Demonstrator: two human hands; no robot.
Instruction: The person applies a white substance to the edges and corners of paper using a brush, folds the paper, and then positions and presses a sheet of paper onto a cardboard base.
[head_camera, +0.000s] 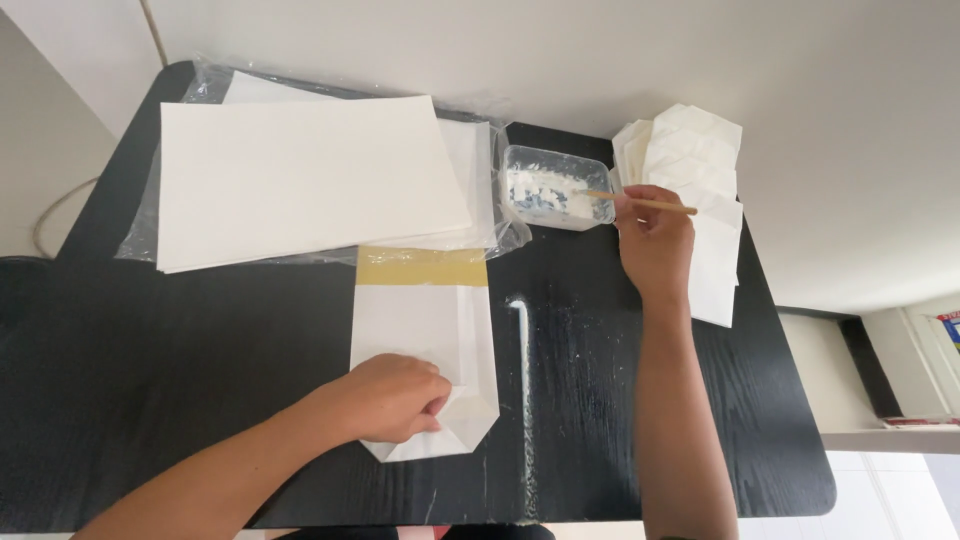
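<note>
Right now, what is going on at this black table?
A person sits at the black table. The left hand presses on a folded white paper bag. The right hand holds a thin wooden stick dipped into a clear plastic tub of white paste. Finished bags are stacked beside it.

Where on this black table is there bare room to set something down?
Free: the near-left table below the paper stack, left of the left hand; and the near-right corner beyond the right forearm. Crowded: the back edge, with stack, paste tub, folded bags and right hand.
</note>
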